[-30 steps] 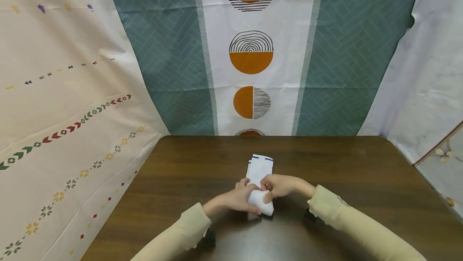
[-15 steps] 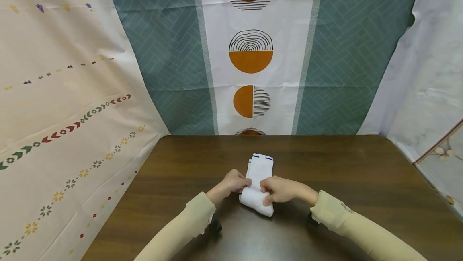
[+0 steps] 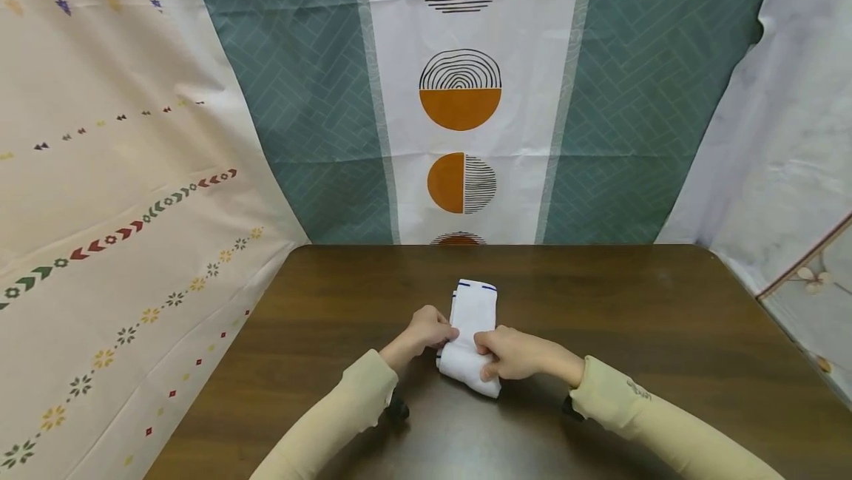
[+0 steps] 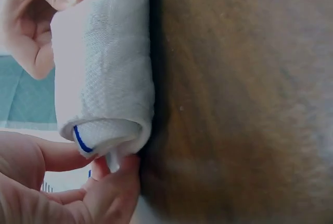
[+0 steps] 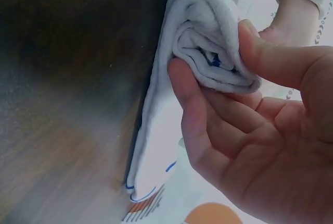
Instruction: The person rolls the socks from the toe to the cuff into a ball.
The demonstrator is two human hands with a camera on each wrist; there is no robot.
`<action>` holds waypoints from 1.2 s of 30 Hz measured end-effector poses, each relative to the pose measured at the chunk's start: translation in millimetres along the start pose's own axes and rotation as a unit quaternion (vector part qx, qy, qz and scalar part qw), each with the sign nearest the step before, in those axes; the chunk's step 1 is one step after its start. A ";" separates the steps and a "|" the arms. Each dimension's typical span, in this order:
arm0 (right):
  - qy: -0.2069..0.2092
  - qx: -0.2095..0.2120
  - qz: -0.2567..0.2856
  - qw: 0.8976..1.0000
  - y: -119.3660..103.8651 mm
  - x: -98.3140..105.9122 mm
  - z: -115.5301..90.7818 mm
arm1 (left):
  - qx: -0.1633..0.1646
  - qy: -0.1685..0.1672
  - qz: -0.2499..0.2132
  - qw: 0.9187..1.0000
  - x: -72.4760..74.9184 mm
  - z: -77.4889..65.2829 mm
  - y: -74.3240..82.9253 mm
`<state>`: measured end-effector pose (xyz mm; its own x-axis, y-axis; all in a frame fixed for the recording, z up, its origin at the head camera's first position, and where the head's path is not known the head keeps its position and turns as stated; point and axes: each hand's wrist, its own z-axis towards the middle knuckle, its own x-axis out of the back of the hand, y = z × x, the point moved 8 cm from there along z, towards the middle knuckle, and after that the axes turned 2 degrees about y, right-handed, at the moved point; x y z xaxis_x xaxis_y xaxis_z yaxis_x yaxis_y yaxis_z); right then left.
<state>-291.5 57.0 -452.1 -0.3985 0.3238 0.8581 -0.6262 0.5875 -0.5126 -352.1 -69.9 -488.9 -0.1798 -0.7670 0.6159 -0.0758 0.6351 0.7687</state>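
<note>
A white towel with blue stitched marks lies folded lengthwise, its near end rolled up and its far end flat. On the left, my left hand pinches the edge of the roll. The left wrist view shows the fingers of that hand at the roll's open end, where a blue line shows inside. Opposite, my right hand holds the roll's right end. Thumb and fingers of this hand grip the roll from above and below in the right wrist view, with spiral layers visible.
The towel lies on a dark brown wooden table. Behind it hangs a green and white cloth with orange circles. Patterned cream fabric hangs at the left, pale fabric at the right.
My left hand has shifted from over the roll to its left edge, uncovering more of the roll. The right hand keeps its grip almost in place. The head view has tilted slightly.
</note>
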 end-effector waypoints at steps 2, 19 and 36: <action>0.001 0.001 -0.003 1.000 -2.4 -0.1 -0.5 | 0.014 -0.004 -0.022 1.000 0.5 -0.9 -5.2; 0.022 0.016 -0.032 0.999 -12.5 -3.3 -4.8 | 0.027 0.029 -0.045 0.998 -1.2 4.3 -7.8; 0.030 0.006 -0.030 0.999 -8.6 -4.8 -5.9 | 0.054 0.017 -0.135 0.989 -8.9 14.2 -10.5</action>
<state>-280.2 54.7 -451.6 -0.3196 0.3320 0.8875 -0.6565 0.5978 -0.4600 -363.7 -68.4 -504.9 -0.1067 -0.9112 0.3979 -0.2220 0.4120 0.8837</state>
